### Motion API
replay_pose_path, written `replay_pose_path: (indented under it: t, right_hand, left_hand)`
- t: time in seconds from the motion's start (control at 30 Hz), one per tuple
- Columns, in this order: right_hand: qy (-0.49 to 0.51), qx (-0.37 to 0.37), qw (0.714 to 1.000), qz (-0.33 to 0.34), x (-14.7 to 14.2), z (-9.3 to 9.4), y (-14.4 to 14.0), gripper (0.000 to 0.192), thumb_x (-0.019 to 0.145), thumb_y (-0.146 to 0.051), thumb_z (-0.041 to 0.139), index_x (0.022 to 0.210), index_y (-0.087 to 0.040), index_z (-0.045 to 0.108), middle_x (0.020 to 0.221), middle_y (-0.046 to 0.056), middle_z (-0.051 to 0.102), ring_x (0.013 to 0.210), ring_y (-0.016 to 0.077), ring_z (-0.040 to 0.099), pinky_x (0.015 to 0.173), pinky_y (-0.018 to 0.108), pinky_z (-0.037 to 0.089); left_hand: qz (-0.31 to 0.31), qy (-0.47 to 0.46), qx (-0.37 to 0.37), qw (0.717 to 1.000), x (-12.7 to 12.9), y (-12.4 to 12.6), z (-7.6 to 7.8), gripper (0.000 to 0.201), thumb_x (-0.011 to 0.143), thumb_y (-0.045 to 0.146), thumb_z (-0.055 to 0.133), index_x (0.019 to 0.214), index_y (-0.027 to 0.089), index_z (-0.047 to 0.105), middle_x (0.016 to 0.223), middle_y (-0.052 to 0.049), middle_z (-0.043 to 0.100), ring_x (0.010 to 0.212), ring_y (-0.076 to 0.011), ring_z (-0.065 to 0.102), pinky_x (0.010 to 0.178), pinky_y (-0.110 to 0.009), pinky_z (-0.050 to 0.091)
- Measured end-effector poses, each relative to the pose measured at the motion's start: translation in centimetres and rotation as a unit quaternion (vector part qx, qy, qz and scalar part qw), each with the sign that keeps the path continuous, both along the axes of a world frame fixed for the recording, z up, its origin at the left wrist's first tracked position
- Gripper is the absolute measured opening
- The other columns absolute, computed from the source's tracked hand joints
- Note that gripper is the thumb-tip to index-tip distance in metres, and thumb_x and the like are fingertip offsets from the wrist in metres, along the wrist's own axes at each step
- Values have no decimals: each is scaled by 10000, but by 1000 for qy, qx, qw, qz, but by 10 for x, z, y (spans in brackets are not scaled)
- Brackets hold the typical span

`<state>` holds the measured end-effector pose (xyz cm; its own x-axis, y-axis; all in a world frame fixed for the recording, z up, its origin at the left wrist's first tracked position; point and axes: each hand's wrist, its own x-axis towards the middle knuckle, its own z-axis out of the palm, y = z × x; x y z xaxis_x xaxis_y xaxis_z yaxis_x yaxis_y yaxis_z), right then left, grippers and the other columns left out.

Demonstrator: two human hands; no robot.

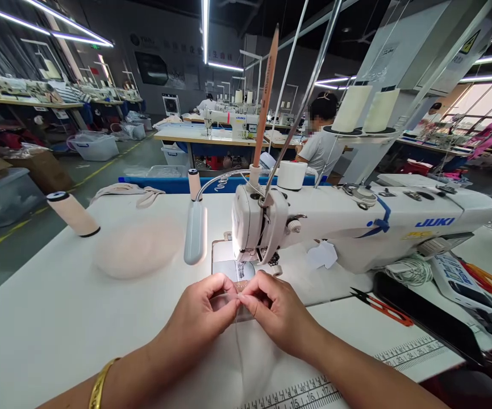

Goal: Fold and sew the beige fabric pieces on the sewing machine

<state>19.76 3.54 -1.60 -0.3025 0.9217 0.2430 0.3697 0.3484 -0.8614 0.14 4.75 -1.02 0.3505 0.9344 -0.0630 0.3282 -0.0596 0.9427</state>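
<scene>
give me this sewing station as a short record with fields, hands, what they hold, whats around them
left hand: pinching a sheer fabric strip with thumb and fingers
right hand: pinching the same strip, fingertips meeting the left hand's
position: just in front of the presser foot
machine: white sewing machine, marked JUKI
lamp: gooseneck lamp left of the needle
left of hands: pale fabric piece, thread cone lying tilted
right of hands: thread snips with orange handles
surface: white table, ruler printed at the near edge
background: a person seated at another station

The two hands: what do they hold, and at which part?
Both the left hand and right hand pinch a thin sheer fabric piece at its top edge.
</scene>
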Motion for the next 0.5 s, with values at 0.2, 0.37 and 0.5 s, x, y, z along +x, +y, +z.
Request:
replay_pose_path:
  t: [0.2, 0.37, 0.5]
  right_hand:
    - [-5, 10, 1000, -3, 1, -2, 0, 174, 971, -273, 579, 805, -229, 550, 722, -39, 623, 675, 146, 542, 654, 274, 386]
    - [-21, 10, 1000, -9, 2, -3, 1, 193, 984, -290, 576, 801, -233, 551, 739, -28, 626, 696, 157, 554, 674, 287, 394]
    - [-28, 14, 999, -8, 2, -3, 1, 193, 992, -289, 573, 806, -236, 563, 758, -19, 628, 713, 165, 561, 697, 297, 407]
  left_hand:
    - [19, -21, -33, 999, 1, 0, -1, 292, 824, 459, 718, 828, 222, 548, 623, 63, 486, 575, -121, 411, 528, -228, 330]
    - [0, -40, -53, 998, 2, 1, 2, 309, 816, 453, 715, 766, 214, 525, 601, 71, 441, 563, -113, 391, 529, -229, 315]
    - [-5, -30, -38, 999, 1, 2, 2, 312, 807, 463, 709, 753, 205, 543, 667, 39, 523, 578, -119, 443, 548, -245, 354]
